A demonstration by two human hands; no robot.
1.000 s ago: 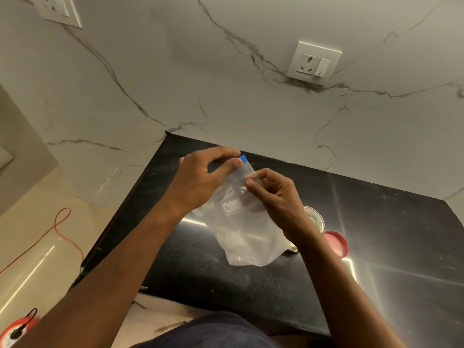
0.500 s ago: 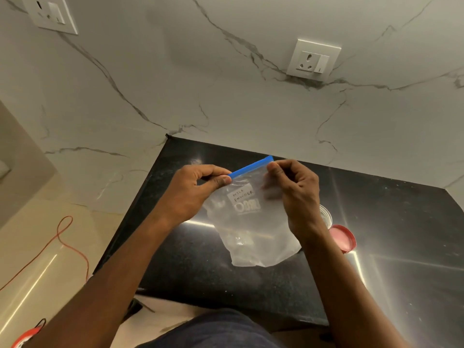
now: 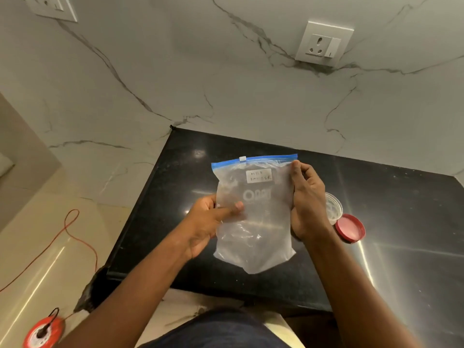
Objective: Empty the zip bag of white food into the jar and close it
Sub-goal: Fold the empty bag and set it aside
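Note:
A clear zip bag (image 3: 256, 232) with a blue zip strip, a white slider and a handwritten white label hangs upright above the black counter (image 3: 401, 222). My left hand (image 3: 208, 222) pinches its left edge at mid-height, thumb across the front. My right hand (image 3: 307, 199) grips its right edge, fingers near the top corner. The bag looks nearly flat, with a faint white film inside. Behind my right hand stands a small clear jar (image 3: 334, 205), open, mostly hidden by the hand. Its red lid (image 3: 350, 227) lies flat on the counter just right of it.
A marble wall rises behind the counter with a socket plate (image 3: 324, 43) above and another at the top left (image 3: 54, 7). Left of the counter is a pale floor with a red cable (image 3: 72, 234) and a red reel (image 3: 42, 334).
The bag has spread out flat and upright, facing me. My left hand slid from the zip strip down to the bag's left side; my right hand shifted to the right edge.

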